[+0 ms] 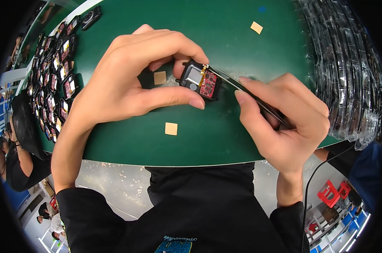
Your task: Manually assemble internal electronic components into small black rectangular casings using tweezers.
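Observation:
My left hand grips a small black device housing by its edges, thumb at the near side and fingers at the far side. Its inside faces up, showing a silver rectangular part, a small round grey disc and a red circuit board. In my right hand a pair of dark tweezers is pinched. Their tips reach the top edge of the housing, by a gold-coloured ribbon strip; whether they grip it I cannot make out. Small tan squares lie on the green table near my left hand.
Many similar black housings with red boards crowd the table's left side. Stacked clear plastic trays line the right side. Another tan square lies at the far right. A co-worker's arm shows at the left; a black cable hangs at the right.

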Tool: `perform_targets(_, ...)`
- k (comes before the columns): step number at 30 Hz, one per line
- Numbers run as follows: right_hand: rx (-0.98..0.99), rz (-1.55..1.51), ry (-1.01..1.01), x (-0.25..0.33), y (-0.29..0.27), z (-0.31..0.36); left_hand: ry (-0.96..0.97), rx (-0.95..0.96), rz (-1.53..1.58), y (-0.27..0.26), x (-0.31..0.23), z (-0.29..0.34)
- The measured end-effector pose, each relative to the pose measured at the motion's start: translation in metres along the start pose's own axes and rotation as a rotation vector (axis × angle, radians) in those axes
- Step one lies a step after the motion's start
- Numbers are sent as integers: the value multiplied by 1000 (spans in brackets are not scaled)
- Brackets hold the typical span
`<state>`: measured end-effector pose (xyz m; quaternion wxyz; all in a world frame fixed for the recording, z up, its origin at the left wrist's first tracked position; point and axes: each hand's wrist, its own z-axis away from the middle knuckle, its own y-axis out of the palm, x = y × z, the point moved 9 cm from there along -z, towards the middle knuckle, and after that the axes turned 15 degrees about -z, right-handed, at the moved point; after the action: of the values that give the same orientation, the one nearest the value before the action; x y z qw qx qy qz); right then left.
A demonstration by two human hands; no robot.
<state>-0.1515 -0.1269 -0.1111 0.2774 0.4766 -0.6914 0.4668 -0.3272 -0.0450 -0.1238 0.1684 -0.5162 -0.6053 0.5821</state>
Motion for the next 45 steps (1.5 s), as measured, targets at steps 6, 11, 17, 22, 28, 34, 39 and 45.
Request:
perform_targets(6, -20, 33, -108, 2, 5, 2, 17, 3, -6, -1, 0, -1)
perform_targets(11, -10, 14, -99, 1, 8, 0, 14, 39, 6, 0, 3, -1)
perform_targets(17, 47, -108, 66, -6, 4, -1, 78, 109, 109, 1, 8, 0)
perform_targets(22, 65, -116, 125, -10, 3, 0, 68, 181, 109, 4, 9, -2)
perform_targets(28, 62, -134, 141, -12, 4, 1, 45, 190, 144, 6, 10, -2)
perform_targets(34, 75, -134, 127, -13, 7, 0, 87, 173, 97, 4, 7, -2)
perform_targets(39, 82, -136, 98, -11, 9, -2, 18, 189, 144, 3, 9, -2)
perform_targets(45, 86, -122, 57, -8, 10, -3, 129, 185, 91, 3, 3, -5)
